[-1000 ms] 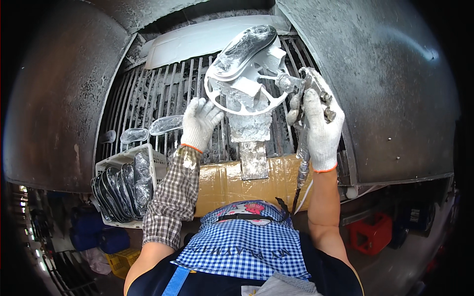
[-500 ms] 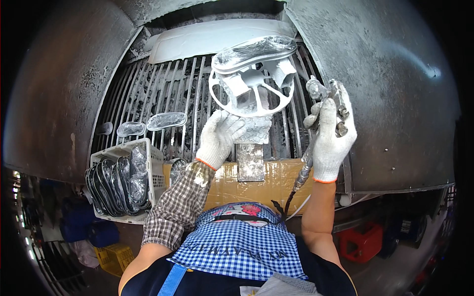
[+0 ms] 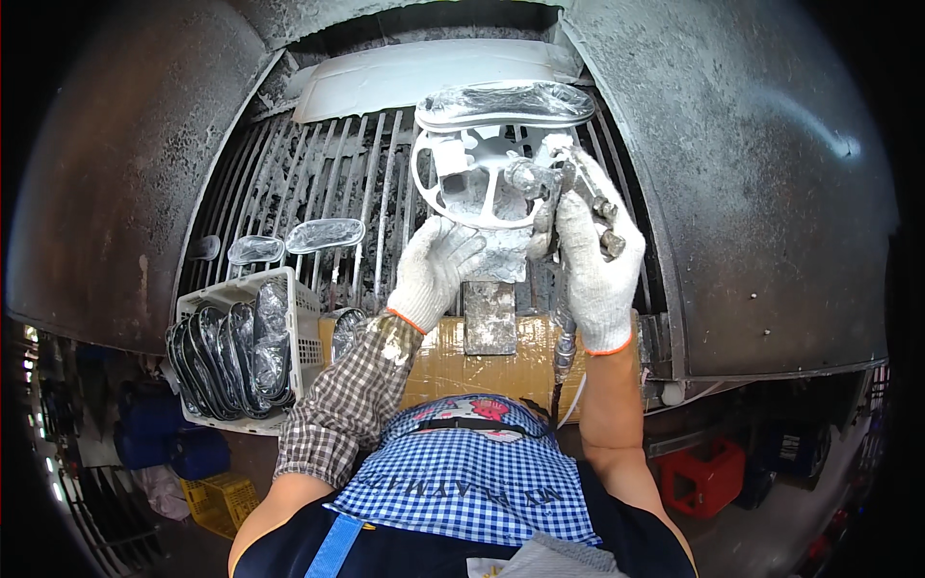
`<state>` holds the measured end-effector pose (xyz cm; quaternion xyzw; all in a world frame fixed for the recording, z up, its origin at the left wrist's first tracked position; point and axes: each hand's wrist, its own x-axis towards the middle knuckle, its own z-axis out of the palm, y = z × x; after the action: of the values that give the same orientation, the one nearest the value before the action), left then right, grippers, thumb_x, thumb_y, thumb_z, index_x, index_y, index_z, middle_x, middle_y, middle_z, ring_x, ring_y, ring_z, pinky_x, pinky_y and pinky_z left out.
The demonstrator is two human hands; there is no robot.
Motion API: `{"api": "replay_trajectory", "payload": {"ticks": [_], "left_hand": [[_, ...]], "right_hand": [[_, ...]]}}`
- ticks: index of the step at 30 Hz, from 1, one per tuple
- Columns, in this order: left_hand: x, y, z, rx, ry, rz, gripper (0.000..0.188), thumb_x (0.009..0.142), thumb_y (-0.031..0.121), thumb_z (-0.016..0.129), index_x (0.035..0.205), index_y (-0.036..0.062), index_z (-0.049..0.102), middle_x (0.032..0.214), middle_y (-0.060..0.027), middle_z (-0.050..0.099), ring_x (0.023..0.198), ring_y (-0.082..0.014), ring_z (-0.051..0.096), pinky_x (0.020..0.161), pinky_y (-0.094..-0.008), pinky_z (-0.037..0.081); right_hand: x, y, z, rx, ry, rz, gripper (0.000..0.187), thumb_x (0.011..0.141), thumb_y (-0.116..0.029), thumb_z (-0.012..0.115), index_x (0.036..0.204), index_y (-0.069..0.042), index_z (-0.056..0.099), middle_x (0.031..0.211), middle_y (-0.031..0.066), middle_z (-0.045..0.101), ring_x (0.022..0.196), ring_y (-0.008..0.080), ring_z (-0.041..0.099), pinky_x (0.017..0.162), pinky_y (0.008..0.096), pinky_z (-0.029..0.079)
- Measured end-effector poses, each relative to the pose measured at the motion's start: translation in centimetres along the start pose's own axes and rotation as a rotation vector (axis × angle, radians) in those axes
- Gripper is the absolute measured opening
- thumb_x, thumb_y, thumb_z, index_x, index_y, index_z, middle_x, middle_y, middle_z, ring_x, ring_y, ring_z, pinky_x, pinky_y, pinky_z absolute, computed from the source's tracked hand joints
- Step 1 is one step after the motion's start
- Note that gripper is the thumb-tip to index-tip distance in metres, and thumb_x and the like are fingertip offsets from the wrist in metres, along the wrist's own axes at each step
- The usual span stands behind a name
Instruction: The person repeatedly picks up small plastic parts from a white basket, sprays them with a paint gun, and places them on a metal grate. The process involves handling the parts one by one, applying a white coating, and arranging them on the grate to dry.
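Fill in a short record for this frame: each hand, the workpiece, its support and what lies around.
Left hand: gloved, open, near the lower rim of the white wheel; contact unclear
Right hand: gloved, fingers closed around a spray gun
Nozzle: turned toward the left, overlapping the wheel in view
Sole: film-wrapped, lying across the wheel's far side
Crate: white, left of the left hand, packed with wrapped soles
Grille: three wrapped pieces beyond the crate

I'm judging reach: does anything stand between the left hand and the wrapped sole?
Yes: in this view the wheel stands between them, the left hand by its near rim, the sole at its far side.
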<state>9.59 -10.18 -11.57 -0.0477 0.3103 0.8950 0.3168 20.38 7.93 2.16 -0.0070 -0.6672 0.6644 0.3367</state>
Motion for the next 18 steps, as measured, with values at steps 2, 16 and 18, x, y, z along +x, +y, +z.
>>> {"api": "replay_trajectory", "payload": {"ticks": [2,16,18], "left_hand": [[0.1,0.1,0.0,-0.004,-0.012,0.001,0.058,0.104,0.042,0.063,0.14,-0.0018,0.051,0.136,-0.0235,0.059,0.124,-0.0394,0.062,0.106,-0.0544,0.055],[-0.2,1.0,0.3,-0.072,-0.028,0.027,0.055,0.104,0.04,0.064,0.137,-0.0038,0.054,0.134,-0.0251,0.062,0.125,-0.0403,0.063,0.108,-0.0532,0.054],[0.0,1.1,0.0,-0.061,-0.019,0.034,0.056,0.105,0.04,0.064,0.137,-0.0047,0.054,0.136,-0.0257,0.062,0.125,-0.0403,0.063,0.108,-0.0532,0.054]], "right_hand": [[-0.4,-0.3,-0.1,0.052,0.021,0.075,0.049,0.105,-0.009,0.067,0.15,0.007,0.055,0.125,0.0109,0.074,0.084,0.0056,0.065,0.072,0.0217,0.054],[-1.0,-2.0,-2.0,0.075,0.147,0.13,0.048,0.109,-0.012,0.063,0.153,0.005,0.051,0.098,0.0049,0.07,0.077,0.0055,0.062,0.067,0.0217,0.053],[-1.2,-2.5,-2.0,0.116,0.18,0.135,0.047,0.109,-0.012,0.062,0.152,0.004,0.051,0.096,0.0047,0.069,0.076,0.0051,0.061,0.066,0.0207,0.053]]}}
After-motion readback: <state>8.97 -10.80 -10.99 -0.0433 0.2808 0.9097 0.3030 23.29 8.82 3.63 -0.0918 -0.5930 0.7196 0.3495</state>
